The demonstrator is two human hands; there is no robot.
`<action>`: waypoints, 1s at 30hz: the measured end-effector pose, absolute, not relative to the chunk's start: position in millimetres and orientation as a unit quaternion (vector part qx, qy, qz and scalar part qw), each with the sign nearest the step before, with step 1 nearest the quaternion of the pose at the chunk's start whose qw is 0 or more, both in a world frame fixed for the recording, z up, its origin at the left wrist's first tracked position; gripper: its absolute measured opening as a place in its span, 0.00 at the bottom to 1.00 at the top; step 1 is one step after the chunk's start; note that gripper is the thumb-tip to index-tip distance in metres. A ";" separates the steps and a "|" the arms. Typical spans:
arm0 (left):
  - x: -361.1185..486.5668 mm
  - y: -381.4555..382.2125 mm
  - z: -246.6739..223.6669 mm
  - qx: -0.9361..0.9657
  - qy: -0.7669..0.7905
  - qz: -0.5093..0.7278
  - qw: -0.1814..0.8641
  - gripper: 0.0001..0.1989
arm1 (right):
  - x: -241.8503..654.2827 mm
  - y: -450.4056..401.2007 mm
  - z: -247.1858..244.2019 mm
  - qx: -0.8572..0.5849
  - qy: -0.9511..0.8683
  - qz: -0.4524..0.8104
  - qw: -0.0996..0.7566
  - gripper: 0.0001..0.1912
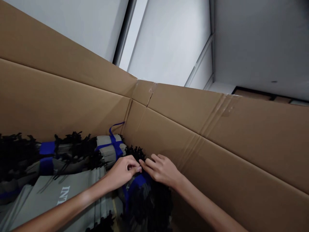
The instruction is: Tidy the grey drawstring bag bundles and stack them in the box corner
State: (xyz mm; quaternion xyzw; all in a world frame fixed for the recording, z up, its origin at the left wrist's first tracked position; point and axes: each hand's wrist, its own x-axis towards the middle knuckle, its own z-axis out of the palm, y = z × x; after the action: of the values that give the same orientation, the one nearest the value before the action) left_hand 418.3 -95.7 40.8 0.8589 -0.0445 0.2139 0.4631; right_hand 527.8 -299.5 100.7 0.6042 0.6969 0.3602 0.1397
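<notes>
My left hand (124, 172) is closed, its thumb and index finger pinched together. My right hand (160, 170) faces it, fingertips almost touching the left ones, fingers bent and drawn together. What the fingertips hold is too small or hidden to make out. Directly below them is a bundle (138, 198) with black cord ends, wrapped in a blue ribbon (137, 182). Beside my left forearm lies a stack of grey flat bags (50, 196) with white lettering, partly covered by the arm. Just behind my left hand sits a grey bundle (106, 140) tied crosswise with blue ribbon.
Tall cardboard box walls (169, 141) enclose the bundles, meeting in a corner ahead. More bundles with black cords (77, 143) and blue bands (47, 148) line the left wall. Beyond the box are white panels (171, 38) and a grey ceiling (260, 42).
</notes>
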 end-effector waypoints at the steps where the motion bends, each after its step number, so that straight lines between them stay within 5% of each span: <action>1: 418.5 -96.1 40.8 0.859 -0.045 0.214 0.463 0.15 | 526.9 -298.9 100.0 0.605 0.695 0.363 0.140 0.14; 13: 416.3 -98.8 53.3 0.850 -0.005 0.208 0.484 0.14 | 530.0 -299.9 97.2 0.586 0.705 0.378 0.132 0.14; 20: 410.2 -105.6 43.4 0.767 0.027 0.092 0.634 0.21 | 541.8 -298.4 97.2 0.605 0.704 0.347 0.132 0.16; 30: 412.3 -110.1 39.8 0.560 0.056 0.051 0.825 0.24 | 525.6 -293.0 74.7 0.729 0.625 0.274 0.048 0.06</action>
State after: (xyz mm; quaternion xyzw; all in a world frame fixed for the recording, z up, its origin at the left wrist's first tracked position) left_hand 412.3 -110.1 39.8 0.5597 0.0562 0.0510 0.8252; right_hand 525.6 -293.0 74.7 0.7294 0.6249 0.2739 0.0485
